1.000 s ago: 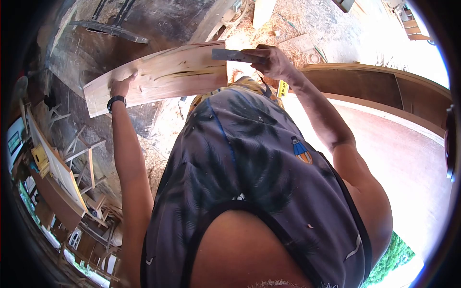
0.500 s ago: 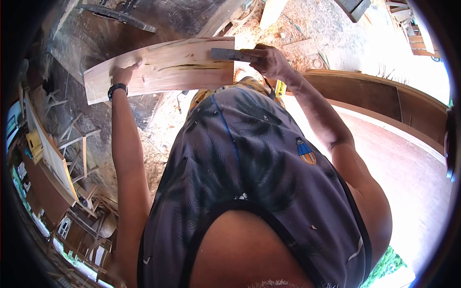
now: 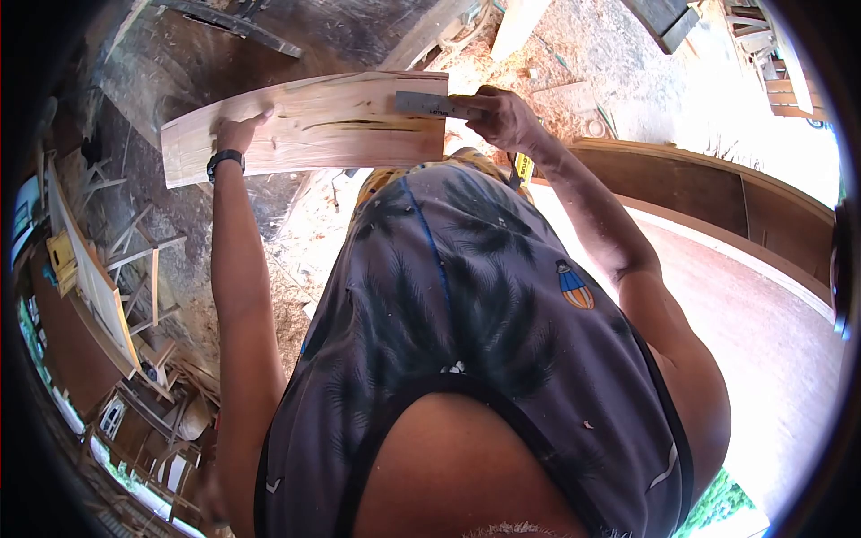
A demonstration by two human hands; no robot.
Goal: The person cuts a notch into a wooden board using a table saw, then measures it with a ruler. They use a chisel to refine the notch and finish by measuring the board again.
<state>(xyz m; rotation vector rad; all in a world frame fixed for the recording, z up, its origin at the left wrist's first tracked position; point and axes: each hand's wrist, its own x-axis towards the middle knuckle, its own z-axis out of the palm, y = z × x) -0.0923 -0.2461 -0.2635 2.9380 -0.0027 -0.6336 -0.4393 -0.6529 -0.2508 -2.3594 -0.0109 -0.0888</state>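
A pale wooden board (image 3: 314,148) with a curved upper edge and dark grain streaks spans the space in front of my body. Near its left end my left hand (image 3: 239,132) grips it, thumb on the face and the other fingers hidden behind; a dark watch is on that wrist. My right hand (image 3: 500,118) is closed on the end of a grey metal ruler (image 3: 421,102) marked LOTUS. The ruler lies across the board's right end, its left part on the wood and the rest past the edge.
A long brown wooden panel (image 3: 691,184) extends on the right. Wood shavings (image 3: 574,54) cover the ground ahead. Wooden frames and a yellow object (image 3: 63,263) are at the left. Dark timber (image 3: 662,22) is at the top right. A yellow LOTUS item (image 3: 524,166) hangs near my waist.
The board and my left hand have shifted slightly to the right in view. The ruler sits a little lower against the board's right end. Both hands keep their hold.
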